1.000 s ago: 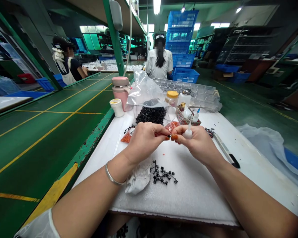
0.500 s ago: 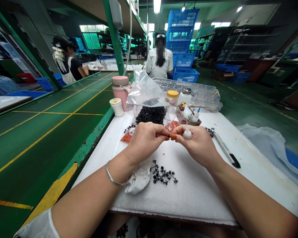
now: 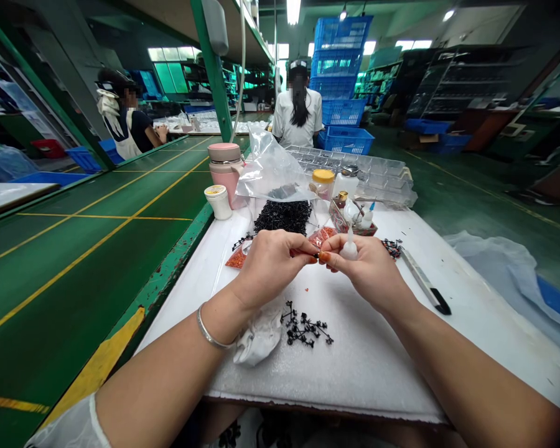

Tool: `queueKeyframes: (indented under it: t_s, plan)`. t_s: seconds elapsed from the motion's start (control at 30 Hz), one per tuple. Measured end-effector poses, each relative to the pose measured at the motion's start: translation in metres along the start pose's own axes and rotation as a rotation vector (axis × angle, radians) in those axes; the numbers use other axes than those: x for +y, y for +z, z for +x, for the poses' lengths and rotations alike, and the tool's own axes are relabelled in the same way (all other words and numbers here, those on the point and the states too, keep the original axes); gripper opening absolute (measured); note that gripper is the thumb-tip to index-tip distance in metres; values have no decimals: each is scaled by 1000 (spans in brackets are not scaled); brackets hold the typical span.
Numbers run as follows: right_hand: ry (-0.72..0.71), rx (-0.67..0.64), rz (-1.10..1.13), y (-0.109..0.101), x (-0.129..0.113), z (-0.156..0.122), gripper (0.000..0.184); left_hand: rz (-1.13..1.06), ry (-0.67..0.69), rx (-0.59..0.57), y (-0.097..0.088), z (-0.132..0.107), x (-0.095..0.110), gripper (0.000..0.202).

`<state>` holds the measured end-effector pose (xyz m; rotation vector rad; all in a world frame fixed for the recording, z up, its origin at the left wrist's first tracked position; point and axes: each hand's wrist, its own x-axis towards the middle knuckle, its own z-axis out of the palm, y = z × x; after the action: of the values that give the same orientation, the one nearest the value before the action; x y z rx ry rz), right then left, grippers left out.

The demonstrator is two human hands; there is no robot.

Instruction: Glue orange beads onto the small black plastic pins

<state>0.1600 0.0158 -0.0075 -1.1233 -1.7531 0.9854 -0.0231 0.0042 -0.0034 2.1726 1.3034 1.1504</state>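
My left hand (image 3: 273,264) and my right hand (image 3: 366,264) meet fingertip to fingertip above the white table. Pinched in the left fingers is a small black piece (image 3: 316,255), mostly hidden; the right thumb and forefinger press close against it. A small white squeeze bottle (image 3: 350,250) with a thin nozzle pointing up is tucked in my right hand. Below the hands lies a loose group of black flower-like stems (image 3: 305,330), beside a crumpled white cloth (image 3: 260,339). A tiny orange bit (image 3: 307,290) rests on the table. Behind the hands is a heap of black stems (image 3: 282,216).
Bags of orange bits (image 3: 236,258) flank the heap. A pink flask (image 3: 224,171), a white tub (image 3: 218,202), a yellow-lidded jar (image 3: 323,183) and a small box of bottles (image 3: 354,224) stand behind. A utility knife (image 3: 424,281) lies right. Along the left runs a green conveyor (image 3: 93,242).
The hands stay joined in almost the same spot, with only slight finger movement. The whole view has shifted a little.
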Motion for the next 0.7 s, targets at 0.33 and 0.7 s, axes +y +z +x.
queueKeyframes:
  t_s: [0.33,0.7]
  plan:
    - [106,-9,221,3,1,2,33,-55,-14,8,-1,0,0,13]
    - [167,-32,330,5,4,1,32,-39,-2,29,0,0,0,14]
